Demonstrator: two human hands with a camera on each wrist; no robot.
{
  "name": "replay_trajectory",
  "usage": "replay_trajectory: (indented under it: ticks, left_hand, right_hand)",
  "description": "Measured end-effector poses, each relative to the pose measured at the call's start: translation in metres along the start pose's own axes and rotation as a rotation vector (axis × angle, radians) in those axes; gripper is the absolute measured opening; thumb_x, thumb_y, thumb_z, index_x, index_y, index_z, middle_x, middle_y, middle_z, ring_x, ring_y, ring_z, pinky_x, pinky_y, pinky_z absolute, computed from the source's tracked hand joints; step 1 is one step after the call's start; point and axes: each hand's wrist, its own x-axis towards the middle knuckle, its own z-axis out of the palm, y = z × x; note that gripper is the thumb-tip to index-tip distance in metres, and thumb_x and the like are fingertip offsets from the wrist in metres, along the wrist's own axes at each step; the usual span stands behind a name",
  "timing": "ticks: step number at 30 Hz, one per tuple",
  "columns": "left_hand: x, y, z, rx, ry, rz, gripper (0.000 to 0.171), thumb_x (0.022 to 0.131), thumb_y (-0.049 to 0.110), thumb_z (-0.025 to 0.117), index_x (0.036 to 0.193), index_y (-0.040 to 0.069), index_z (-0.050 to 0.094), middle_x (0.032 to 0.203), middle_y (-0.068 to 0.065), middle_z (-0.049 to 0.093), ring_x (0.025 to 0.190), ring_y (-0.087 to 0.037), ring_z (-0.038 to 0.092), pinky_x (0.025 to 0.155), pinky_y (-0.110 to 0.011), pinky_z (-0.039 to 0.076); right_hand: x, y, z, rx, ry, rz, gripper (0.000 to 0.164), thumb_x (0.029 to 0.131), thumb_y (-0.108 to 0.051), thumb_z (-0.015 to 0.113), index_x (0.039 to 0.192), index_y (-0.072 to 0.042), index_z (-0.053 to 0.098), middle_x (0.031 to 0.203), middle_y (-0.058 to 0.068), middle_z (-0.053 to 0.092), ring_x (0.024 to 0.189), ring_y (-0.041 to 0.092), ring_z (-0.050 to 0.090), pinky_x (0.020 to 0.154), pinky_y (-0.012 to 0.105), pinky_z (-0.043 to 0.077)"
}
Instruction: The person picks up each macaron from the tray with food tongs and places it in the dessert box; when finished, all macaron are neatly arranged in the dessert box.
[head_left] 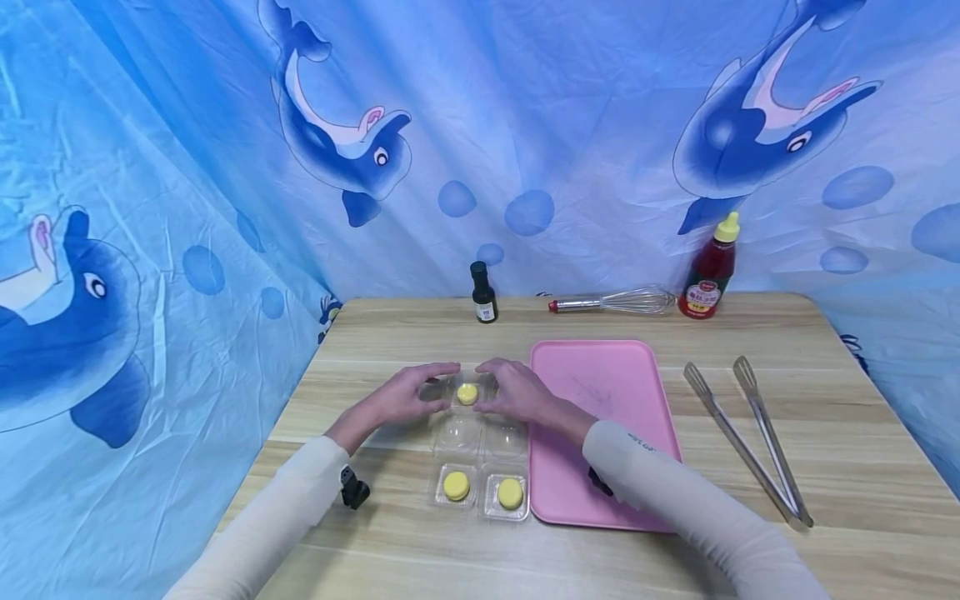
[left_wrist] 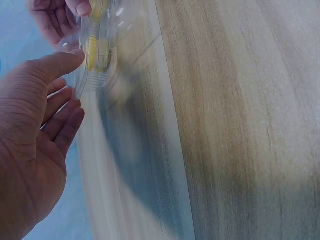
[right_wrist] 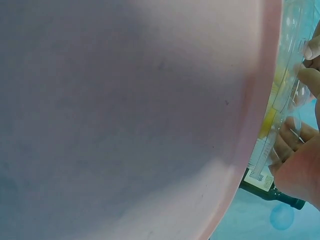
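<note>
The item under inspection, a clear plastic box point(left_wrist: 95, 80), is located over the far middle part of the wooden table point(head_left: 390, 533), to the left of the pink tray's point(head_left: 577, 500) upper portion. The left hand point(head_left: 405, 396) grips its left edge, with the thumb against one side and fingers at the other; the right hand point(head_left: 521, 392) holds the opposite end, though its exact finger placement is partly hidden. A yellow cake point(head_left: 467, 393) is visible inside. The wrist views show a further yellow patch, and whether this is a second cake cannot be determined. A domed shape lies over the contents in the left wrist view; whether it is latched cannot be confirmed. Nearer the person, two clear domed lids point(head_left: 459, 433) lie beyond two square compartments point(head_left: 437, 500), each containing a yellow cake. In this inspector's judgement the box is light, thin-walled and springy, smooth enough to slip under dry fingertips, and liable to dent or crack if squeezed at the dome. The cakes are probably brittle or crumbly and may slide if the box is tilted. The recommended hold is at the flat rim or the firmer base corners, one hand at each end, with even, gentle pressure; the domes should be spared any pinching, and the box kept level.
</note>
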Motion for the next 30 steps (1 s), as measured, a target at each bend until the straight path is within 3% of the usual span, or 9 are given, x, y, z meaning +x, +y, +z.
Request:
replay_trajectory:
  ticks: [19,30]
  left_hand:
    - [0.0035,0.0027,-0.0017,0.04,-0.01,0.001,0.072,0.094,0.02,0.084,0.157,0.01,0.052,0.16,-0.01,0.052,0.139,-0.033,0.056,0.118,-0.05,0.045]
    - [0.0045,0.0052,-0.0011,0.064,-0.036,-0.006,0.071,0.094,0.02,0.083,0.157,0.01,0.051,0.158,-0.01,0.054,0.14,-0.032,0.056,0.119,-0.051,0.045]
  right_hand:
    - [0.0004,0.002,0.001,-0.012,0.011,0.006,0.07,0.082,-0.031,0.095,0.139,-0.002,0.067,0.139,0.015,0.069,0.12,0.031,0.068,0.107,0.045,0.056]
    - [-0.0009,0.0029,0.0009,0.004,-0.029,0.023,0.073,0.084,-0.032,0.093,0.144,-0.004,0.063,0.138,0.014,0.068,0.125,0.03,0.066,0.11,0.045,0.053]
